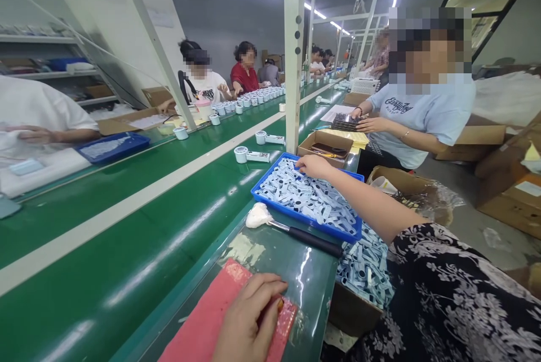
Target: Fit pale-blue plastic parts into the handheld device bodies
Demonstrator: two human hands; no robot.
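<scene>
My left hand [249,317] rests at the bottom on a red pad [211,314], its fingers curled; what they hold, if anything, is hidden. My right hand [315,166] reaches to the far edge of a blue tray [306,225], its fingertips bent down at the light blue plastic pieces [304,193] that fill it. Whether a piece is between those fingertips is too small to tell. Between the tray and the pad lies a hammer [310,239] with a black handle and a white wrapped head.
A cardboard box [355,308] of more blue pieces stands below the tray, right. Beyond the tray are an open carton [325,148] and a white post [292,69]. Left runs a green conveyor [139,238] with round white-blue parts. Several people sit along it; one person [422,108] is at the right.
</scene>
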